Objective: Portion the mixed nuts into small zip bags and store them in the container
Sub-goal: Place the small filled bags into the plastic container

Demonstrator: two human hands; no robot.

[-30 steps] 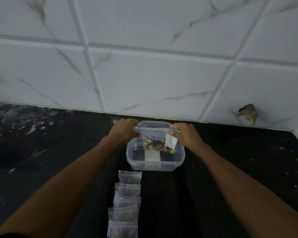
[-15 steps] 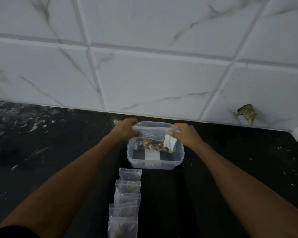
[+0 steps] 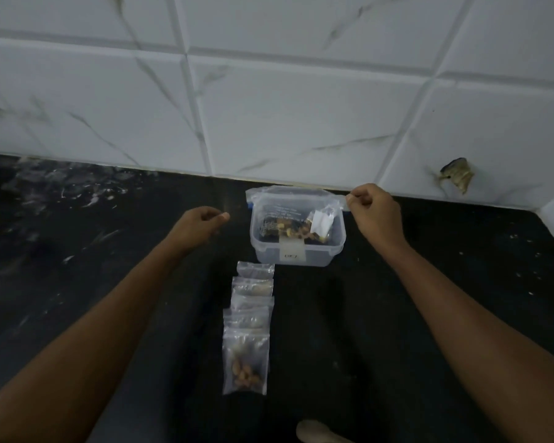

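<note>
On the dark counter you have five small zip bags point(image 3: 248, 327) filled but not yet stored, while the container point(image 3: 296, 233) holds only the large nut bag point(image 3: 293, 215), its corner pinched by your right hand point(image 3: 373, 209); left hand point(image 3: 200, 223) curled, empty.

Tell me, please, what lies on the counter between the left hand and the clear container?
Nothing: in the head view, only bare black countertop separates the left hand from the clear container.
</note>
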